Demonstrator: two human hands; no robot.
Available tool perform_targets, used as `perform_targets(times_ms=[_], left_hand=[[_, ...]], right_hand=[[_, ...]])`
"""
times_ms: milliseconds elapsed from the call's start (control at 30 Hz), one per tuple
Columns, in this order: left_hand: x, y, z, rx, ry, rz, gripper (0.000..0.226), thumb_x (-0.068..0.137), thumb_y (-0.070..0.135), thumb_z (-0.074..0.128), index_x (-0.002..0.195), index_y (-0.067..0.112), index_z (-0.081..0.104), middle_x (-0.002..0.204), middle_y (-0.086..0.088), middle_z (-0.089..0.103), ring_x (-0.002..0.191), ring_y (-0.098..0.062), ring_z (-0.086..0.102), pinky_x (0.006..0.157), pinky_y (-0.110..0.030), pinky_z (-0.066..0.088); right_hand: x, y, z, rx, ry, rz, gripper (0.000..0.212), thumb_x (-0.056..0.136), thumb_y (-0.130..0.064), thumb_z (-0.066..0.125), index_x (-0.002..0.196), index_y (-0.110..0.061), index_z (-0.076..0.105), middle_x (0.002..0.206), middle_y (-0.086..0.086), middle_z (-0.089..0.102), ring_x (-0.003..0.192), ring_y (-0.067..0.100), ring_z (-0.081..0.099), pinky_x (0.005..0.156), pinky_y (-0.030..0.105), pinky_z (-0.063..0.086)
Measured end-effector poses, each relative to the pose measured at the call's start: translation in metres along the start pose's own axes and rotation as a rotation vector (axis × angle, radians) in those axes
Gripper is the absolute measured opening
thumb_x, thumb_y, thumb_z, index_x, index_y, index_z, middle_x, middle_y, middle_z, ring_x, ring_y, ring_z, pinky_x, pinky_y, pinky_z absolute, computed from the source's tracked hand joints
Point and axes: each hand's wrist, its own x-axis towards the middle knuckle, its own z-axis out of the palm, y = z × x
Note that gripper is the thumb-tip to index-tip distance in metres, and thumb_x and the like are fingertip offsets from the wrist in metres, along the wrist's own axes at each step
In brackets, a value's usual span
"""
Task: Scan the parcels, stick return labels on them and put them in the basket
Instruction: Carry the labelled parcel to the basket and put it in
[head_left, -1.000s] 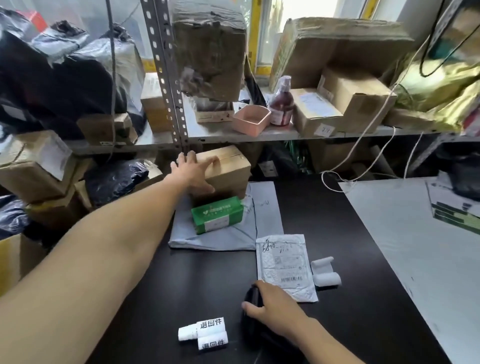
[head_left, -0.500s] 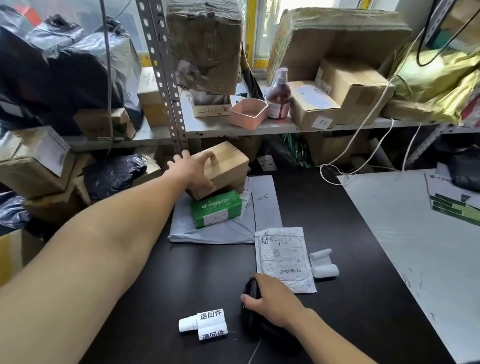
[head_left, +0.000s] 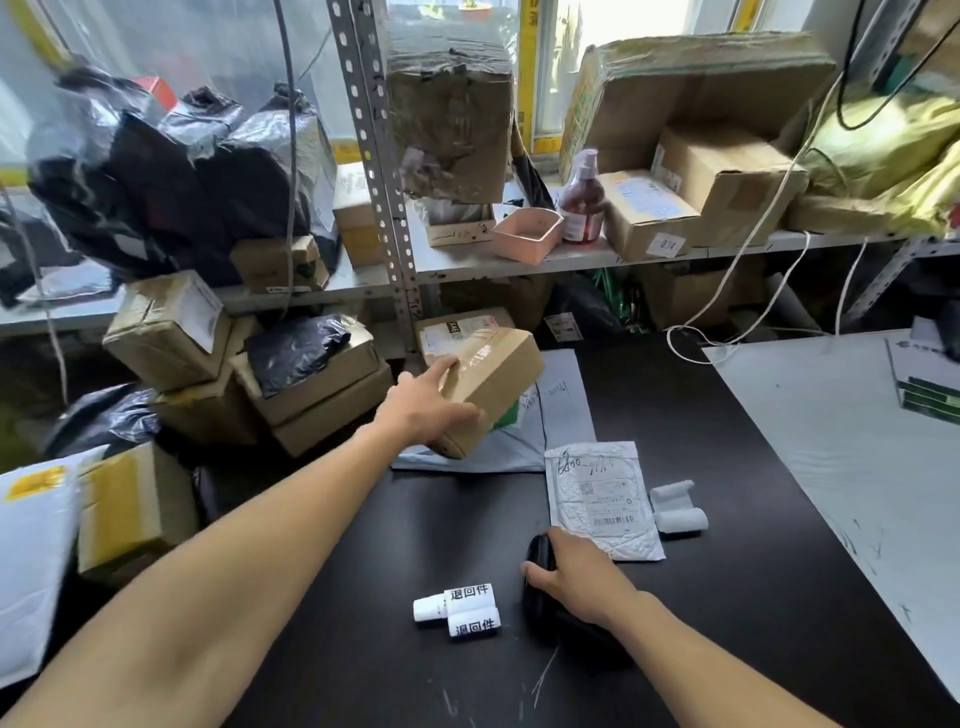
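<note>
left hand (head_left: 426, 410) gripping tilted cardboard parcel (head_left: 488, 387), lifted far-left of scanner | right hand (head_left: 576, 574) curling over black scanner (head_left: 540, 587) | parcel's long axis running away-right

Between your hands, nearer your right hand (head_left: 579, 577), the label roll (head_left: 460, 609) on the tabletop (head_left: 337, 597) reads 退回件 twice, once on each of its two white turns. Beyond your right hand, the white mailer (head_left: 602, 499) carries a scrawl of handwriting along its top edge and a printed slip with a barcode, both too small for you to read. Far past your right hand, up on the shelf (head_left: 571, 260), a box (head_left: 644, 213) wears a small white tag marked 014. Just behind the box in your left hand (head_left: 421, 402), another parcel (head_left: 457, 325) shows a tag with digits you cannot make out.
</note>
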Motion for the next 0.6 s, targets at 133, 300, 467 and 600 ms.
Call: perform_targets(times_ms=[133, 300, 467, 600], left_hand=[[-0.05, -0.036, 0.018, -0.009, 0.004, -0.036, 0.099, 0.053, 0.074, 0.067, 0.141, 0.062, 0.023, 0.114, -0.005, 0.042, 0.111, -0.031, 0.051, 0.1, -0.046, 0.048], [-0.078, -0.056, 0.032, -0.028, 0.045, -0.122, 0.106, 0.05, 0.076, 0.066, 0.146, 0.058, 0.025, 0.108, 0.0, 0.042, 0.107, -0.024, 0.051, 0.1, -0.04, 0.046], [-0.077, -0.049, 0.022, -0.026, 0.07, -0.144, 0.106, 0.048, 0.076, 0.063, 0.146, 0.057, 0.025, 0.111, -0.002, 0.042, 0.11, -0.026, 0.048, 0.102, -0.042, 0.044], [-0.075, -0.042, 0.014, -0.038, 0.095, -0.134, 0.109, 0.046, 0.076, 0.061, 0.147, 0.056, 0.025, 0.112, -0.004, 0.042, 0.112, -0.028, 0.047, 0.104, -0.042, 0.043]], right_hand=[[-0.01, -0.007, 0.001, -0.045, -0.015, 0.042, 0.045, 0.095, -0.051, 0.053, 0.117, -0.012, 0.048, 0.121, 0.011, 0.06, 0.111, 0.03, 0.056, 0.089, 0.035, 0.043], [-0.01, -0.015, -0.009, -0.023, -0.062, 0.012, 0.056, 0.094, -0.05, 0.051, 0.133, -0.011, 0.042, 0.139, 0.012, 0.052, 0.127, 0.026, 0.05, 0.096, 0.032, 0.04], [-0.011, -0.014, -0.012, -0.045, -0.086, 0.035, 0.053, 0.095, -0.051, 0.052, 0.128, -0.01, 0.044, 0.134, 0.016, 0.055, 0.124, 0.029, 0.052, 0.09, 0.033, 0.038], [-0.01, -0.012, -0.008, -0.049, -0.071, 0.046, 0.055, 0.094, -0.053, 0.052, 0.128, -0.011, 0.043, 0.134, 0.017, 0.055, 0.124, 0.031, 0.052, 0.094, 0.034, 0.04]])
